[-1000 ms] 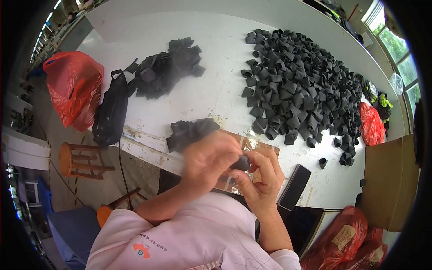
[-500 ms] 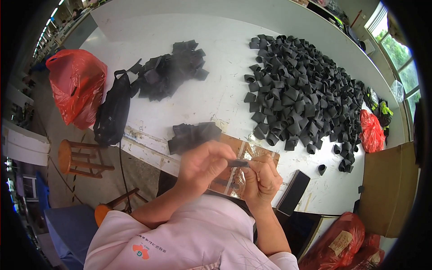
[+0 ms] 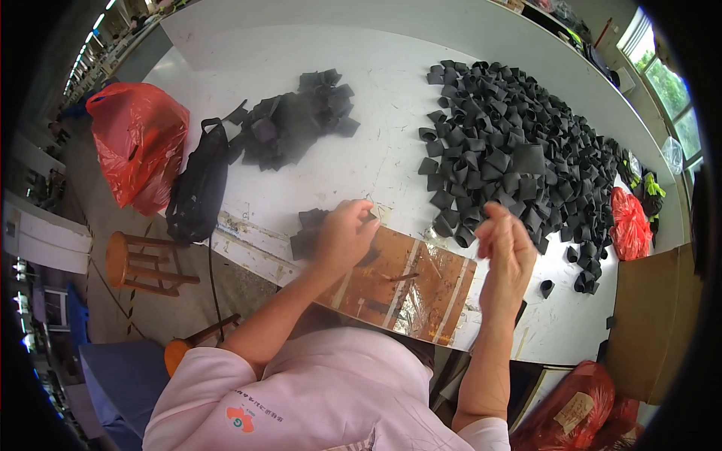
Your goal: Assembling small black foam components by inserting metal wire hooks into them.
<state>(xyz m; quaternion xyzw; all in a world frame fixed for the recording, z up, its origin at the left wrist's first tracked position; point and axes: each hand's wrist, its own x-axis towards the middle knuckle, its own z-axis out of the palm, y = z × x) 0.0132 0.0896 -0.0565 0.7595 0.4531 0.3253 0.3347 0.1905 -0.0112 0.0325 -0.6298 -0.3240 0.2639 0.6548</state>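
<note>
My left hand (image 3: 346, 234) is at a small pile of flat black fabric pieces (image 3: 304, 244) by the near table edge. Its thumb and forefinger are apart, and the hand hides part of that pile. Over the right side of the table, my right hand (image 3: 505, 252) is raised with its fingers loosely extended and nothing visible in them. Beyond it spreads a large heap of folded black fabric loops (image 3: 489, 139). One flat-looking square black piece (image 3: 529, 159) shows above the heap; whether it is in the air or lying there I cannot tell.
A taped brown board (image 3: 387, 259) lies at the near edge before me. Farther left are another black fabric pile (image 3: 289, 128), a black bag (image 3: 197, 184) and a red plastic bag (image 3: 143, 143). A cardboard sheet (image 3: 650, 323) stands at right; a wooden stool (image 3: 120, 259) stands left.
My hands have come apart from a small black piece both were gripping. The left moved back onto the small pile; the right moved out toward the large heap and opened.
</note>
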